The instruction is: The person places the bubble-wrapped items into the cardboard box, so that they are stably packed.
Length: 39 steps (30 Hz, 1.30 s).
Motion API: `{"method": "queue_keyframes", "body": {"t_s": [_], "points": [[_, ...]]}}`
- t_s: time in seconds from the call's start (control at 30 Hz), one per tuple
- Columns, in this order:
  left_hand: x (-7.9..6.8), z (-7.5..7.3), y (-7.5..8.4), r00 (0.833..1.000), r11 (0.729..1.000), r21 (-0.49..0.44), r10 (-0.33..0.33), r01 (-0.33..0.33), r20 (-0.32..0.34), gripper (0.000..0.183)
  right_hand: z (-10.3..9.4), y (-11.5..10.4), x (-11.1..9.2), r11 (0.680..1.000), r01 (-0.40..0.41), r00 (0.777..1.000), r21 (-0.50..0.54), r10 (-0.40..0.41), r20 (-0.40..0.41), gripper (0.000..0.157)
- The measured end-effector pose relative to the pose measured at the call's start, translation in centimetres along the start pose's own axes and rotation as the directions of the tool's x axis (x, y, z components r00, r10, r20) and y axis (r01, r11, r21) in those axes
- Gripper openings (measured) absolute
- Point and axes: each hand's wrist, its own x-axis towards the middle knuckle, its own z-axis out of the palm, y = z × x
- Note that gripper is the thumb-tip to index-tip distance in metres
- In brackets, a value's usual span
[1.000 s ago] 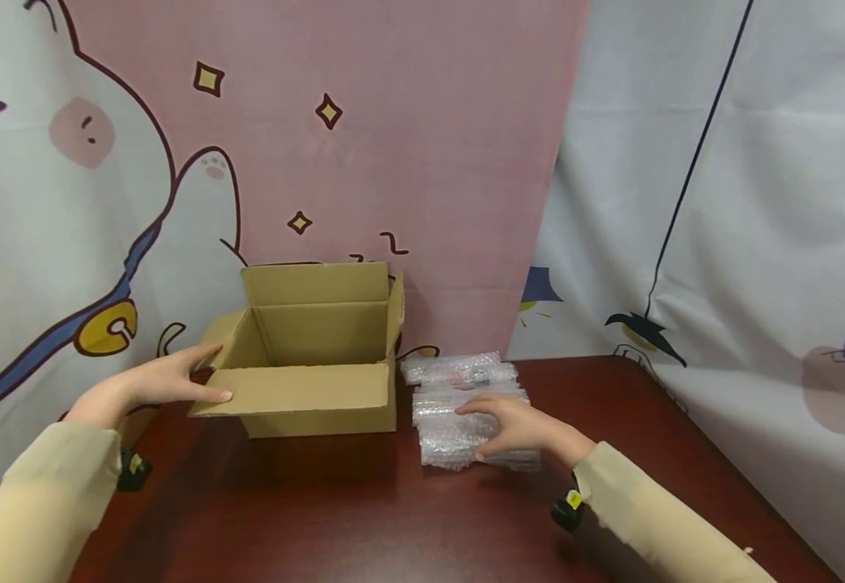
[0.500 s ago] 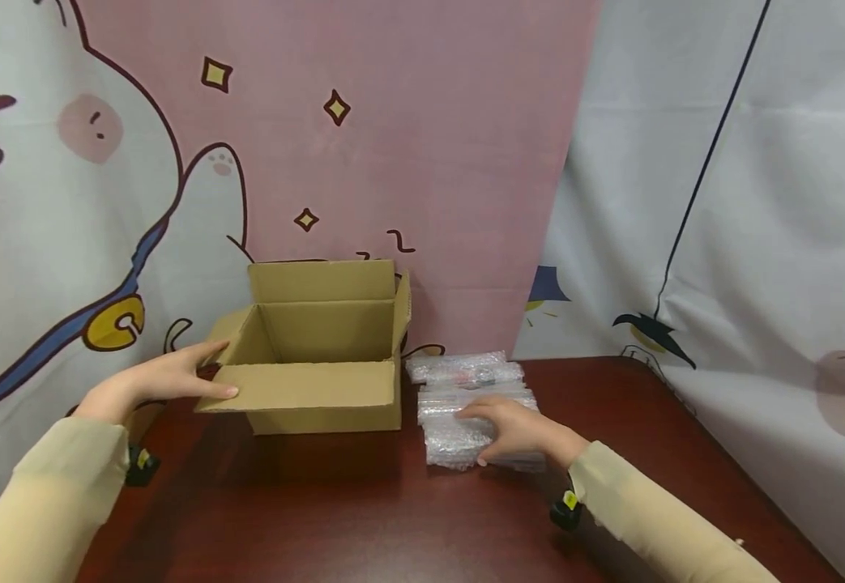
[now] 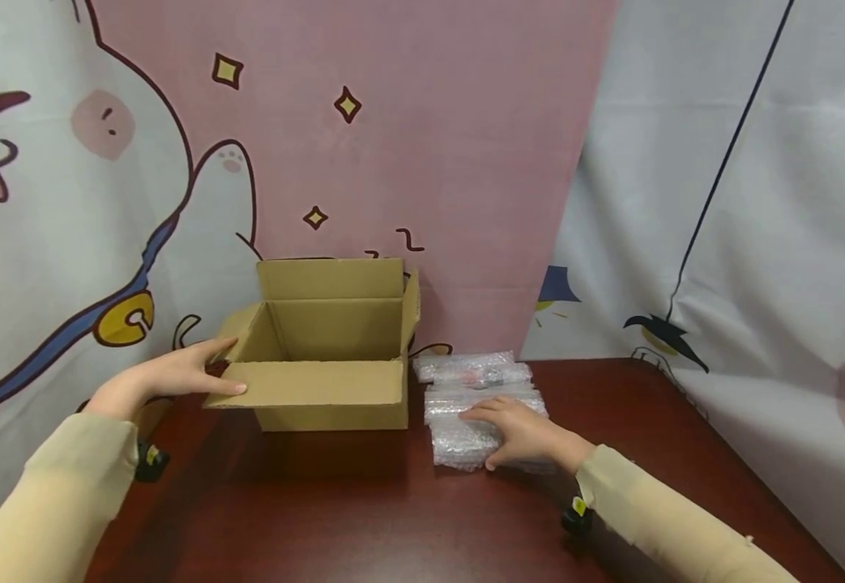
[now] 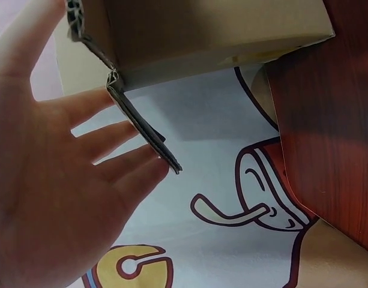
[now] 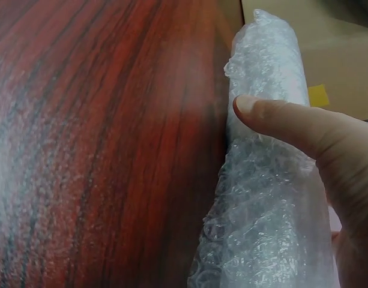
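My left hand (image 3: 167,378) is at the left end of the open cardboard box (image 3: 335,419). Its thumb lies on the front flap (image 3: 320,382); its other fingers extend fairly straight against the left side flap (image 4: 144,129), seen edge-on in the left wrist view. My right hand (image 3: 517,429) holds the nearest roll of bubble wrap (image 5: 265,198) across its width. The thumb (image 5: 280,120) presses on the near side, while the other fingers reach over the top and are mostly hidden in the right wrist view.
Behind the held roll lie more bubble-wrapped bundles (image 3: 484,372), one showing something reddish and dark inside. They stand just right of the box on a dark red wooden table (image 3: 335,518). A printed curtain (image 3: 480,162) hangs behind the table and along its right side.
The whole head view has shifted slightly, so everything appears a little further right. Both hands keep their places on the box and the bubble wrap.
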Motion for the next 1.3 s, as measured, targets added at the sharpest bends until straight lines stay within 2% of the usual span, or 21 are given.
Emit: {"method": "queue_keyframes", "body": {"t_s": [0.1,0.3,0.9,1.3], "points": [[0.1,-0.1,0.2,1.000,1.000,0.001,0.013,-0.013,-0.001,0.101,0.1,0.1,-0.2,1.000,0.001,1.000,-0.017,-0.002,-0.012,0.085],[-0.2,-0.1,0.3,1.000,1.000,-0.013,0.014,-0.014,0.000,0.101,0.3,0.1,-0.2,1.000,0.009,0.999,0.011,-0.009,-0.036,0.085],[-0.1,0.2,0.0,1.000,1.000,-0.013,0.009,-0.009,0.007,0.101,0.2,-0.1,-0.1,0.998,-0.029,1.000,0.062,0.028,0.013,0.083],[-0.3,0.0,0.4,1.000,1.000,0.003,-0.001,0.001,-0.002,0.101,-1.2,-0.7,0.6,0.994,-0.039,0.998,0.101,0.035,0.047,0.081]]}}
